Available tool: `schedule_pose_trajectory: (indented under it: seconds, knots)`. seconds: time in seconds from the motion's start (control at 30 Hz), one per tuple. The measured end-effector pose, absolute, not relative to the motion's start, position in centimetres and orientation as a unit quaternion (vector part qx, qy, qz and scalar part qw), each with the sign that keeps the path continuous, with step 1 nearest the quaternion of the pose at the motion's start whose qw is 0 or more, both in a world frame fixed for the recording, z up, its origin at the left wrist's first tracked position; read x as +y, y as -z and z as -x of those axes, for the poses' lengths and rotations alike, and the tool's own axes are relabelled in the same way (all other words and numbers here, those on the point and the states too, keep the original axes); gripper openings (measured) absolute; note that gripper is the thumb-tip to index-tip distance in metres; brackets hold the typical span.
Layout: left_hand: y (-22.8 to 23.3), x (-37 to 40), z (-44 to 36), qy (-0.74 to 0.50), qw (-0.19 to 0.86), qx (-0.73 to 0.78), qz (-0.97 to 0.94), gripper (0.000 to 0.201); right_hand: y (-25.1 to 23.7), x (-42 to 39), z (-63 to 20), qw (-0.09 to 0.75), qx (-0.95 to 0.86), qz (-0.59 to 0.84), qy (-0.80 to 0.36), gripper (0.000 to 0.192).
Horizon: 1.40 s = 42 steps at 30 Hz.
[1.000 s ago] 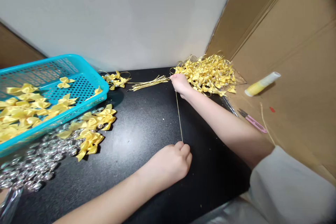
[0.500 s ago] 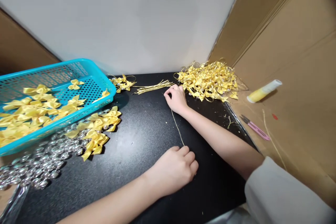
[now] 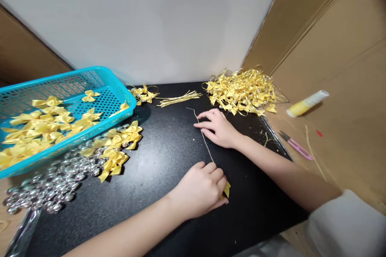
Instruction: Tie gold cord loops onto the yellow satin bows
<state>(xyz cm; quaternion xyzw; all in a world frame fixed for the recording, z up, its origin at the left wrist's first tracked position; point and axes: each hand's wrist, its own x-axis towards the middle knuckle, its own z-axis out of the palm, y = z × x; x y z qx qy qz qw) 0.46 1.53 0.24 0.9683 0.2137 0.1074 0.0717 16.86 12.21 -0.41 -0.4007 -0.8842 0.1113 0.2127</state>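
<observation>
The left hand (image 3: 201, 186) pinched a gold cord (image 3: 202, 136) and yellow bow (image 3: 226, 189); the right hand (image 3: 217, 127) lay spread on the cord.

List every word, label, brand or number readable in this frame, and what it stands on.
None can be read.
The yellow tube on the cardboard shows no legible print; too small and blurred.
The pink snips, the turquoise basket and the yellow ribbon bows carry no visible lettering.
</observation>
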Motion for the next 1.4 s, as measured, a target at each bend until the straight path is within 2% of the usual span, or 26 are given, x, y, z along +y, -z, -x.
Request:
schedule_pose_trajectory:
  seconds: [0.1, 0.33, 0.53, 0.73, 1.07, 1.27, 1.4]
  knots:
    - [-0.6, 1.6, -0.1, -0.114, 0.079, 0.214, -0.967, 0.040, -0.1, 9.1, -18.5, 0.156, -0.913, 0.366, -0.095, 0.031]
    - [-1.6, 1.1, 2.7, -0.149, 0.135, 0.198, -0.960, 0.044, -0.4, 5.0, -20.9, 0.115, -0.938, 0.311, -0.101, 0.037]
    - [-0.3, 1.5, 3.5, -0.061, 0.192, 0.137, -0.970, 0.075, 0.6, 4.7, -21.8, 0.085, -0.957, 0.263, -0.090, 0.041]
    - [0.0, 1.7, 3.4, -0.037, 0.236, 0.151, -0.959, 0.078, 0.5, 4.9, -21.6, 0.071, -0.949, 0.296, -0.084, 0.041]
    - [0.2, 0.6, 3.5, -0.045, 0.221, 0.161, -0.961, 0.080, 0.5, 4.7, -21.3, 0.085, -0.939, 0.323, -0.085, 0.038]
    - [0.2, 0.1, 3.4, -0.041, 0.211, 0.183, -0.959, 0.077, 1.1, 4.9, -20.0, 0.170, -0.884, 0.407, -0.155, 0.022]
    - [0.1, 0.0, 3.4, -0.038, 0.223, 0.189, -0.956, 0.077, 1.2, 5.0, -19.3, 0.210, -0.842, 0.456, -0.198, 0.020]
